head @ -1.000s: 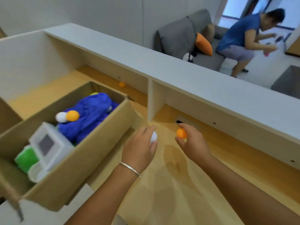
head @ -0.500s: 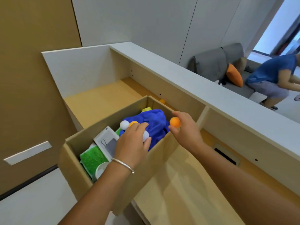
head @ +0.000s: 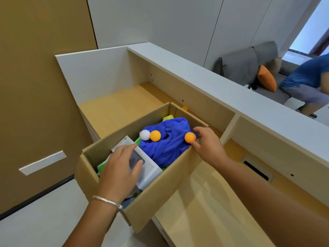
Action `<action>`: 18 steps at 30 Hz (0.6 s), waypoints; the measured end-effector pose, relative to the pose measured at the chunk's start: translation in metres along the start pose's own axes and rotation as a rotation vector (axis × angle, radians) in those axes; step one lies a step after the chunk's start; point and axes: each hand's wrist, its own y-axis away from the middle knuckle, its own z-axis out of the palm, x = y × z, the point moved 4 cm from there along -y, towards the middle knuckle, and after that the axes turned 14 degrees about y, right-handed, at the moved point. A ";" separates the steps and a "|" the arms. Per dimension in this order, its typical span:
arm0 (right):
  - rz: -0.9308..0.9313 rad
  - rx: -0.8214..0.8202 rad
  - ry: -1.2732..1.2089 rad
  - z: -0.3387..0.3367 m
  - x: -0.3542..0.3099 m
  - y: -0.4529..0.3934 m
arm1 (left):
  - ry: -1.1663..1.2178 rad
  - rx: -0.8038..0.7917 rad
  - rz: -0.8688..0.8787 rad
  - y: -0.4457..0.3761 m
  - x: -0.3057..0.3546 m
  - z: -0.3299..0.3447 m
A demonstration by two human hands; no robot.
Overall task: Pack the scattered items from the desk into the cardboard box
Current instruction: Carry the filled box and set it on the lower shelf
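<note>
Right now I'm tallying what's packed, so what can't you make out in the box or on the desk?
- White ball from the left hand: not visible; the hand covers that part of the cardboard box.
- Green item: mostly hidden by the hand and the white box.
- Yellow-green item: buried behind the blue cloth.
- Small orange ball behind the box: its rim hides part of it.

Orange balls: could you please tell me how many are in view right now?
3. One lies on the blue cloth beside the white ball; one is pinched in the right hand; one sits on the desk behind the box. More may be hidden.
</note>
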 end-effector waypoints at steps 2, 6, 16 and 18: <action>-0.003 0.020 0.009 -0.002 0.004 -0.002 | 0.012 0.044 -0.044 0.012 -0.002 -0.006; 0.003 0.046 -0.002 -0.004 0.012 -0.005 | -0.013 0.102 -0.114 0.036 -0.007 -0.016; -0.034 0.052 -0.046 -0.013 0.031 -0.009 | 0.080 0.166 -0.407 0.069 -0.017 -0.021; 0.013 0.011 -0.068 -0.018 0.034 -0.021 | 0.263 0.157 -0.519 0.067 -0.026 -0.021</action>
